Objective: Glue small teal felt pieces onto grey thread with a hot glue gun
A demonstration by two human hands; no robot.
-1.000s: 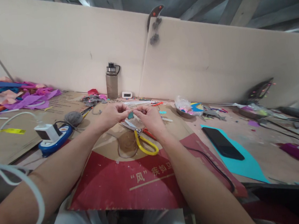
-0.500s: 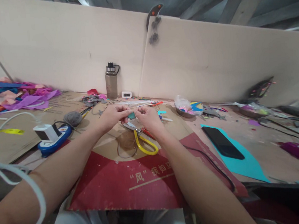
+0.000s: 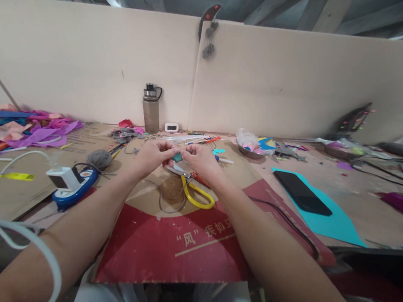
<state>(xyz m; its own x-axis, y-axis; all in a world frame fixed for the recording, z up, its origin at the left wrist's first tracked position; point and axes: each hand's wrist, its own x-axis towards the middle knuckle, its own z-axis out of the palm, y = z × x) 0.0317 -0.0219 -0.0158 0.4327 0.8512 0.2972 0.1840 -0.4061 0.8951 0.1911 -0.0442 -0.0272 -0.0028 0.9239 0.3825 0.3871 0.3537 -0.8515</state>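
Between my fingertips is a small teal piece (image 3: 177, 157), too small and too covered to name its material. My left hand (image 3: 156, 155) pinches it from the left. My right hand (image 3: 199, 158) is closed at its right edge, thumb and forefinger together. Just below the hands lie scissors with yellow handles (image 3: 200, 200), their blades pointing away under my fingers. A thin grey cord (image 3: 164, 205) loops on the cardboard beside them. Small turquoise scraps (image 3: 218, 151) lie to the right of my right hand.
A red-printed cardboard sheet (image 3: 142, 248) covers the near table. Left are a blue power strip (image 3: 85, 183) with white charger and grey yarn (image 3: 99, 158). A bottle (image 3: 151, 110) stands by the partition. Right are a filled bowl (image 3: 252, 152) and a phone (image 3: 301, 193) on turquoise sheet (image 3: 340, 228).
Both hands stay together around the teal piece, with only slight finger movement. The whole view has shifted a little.
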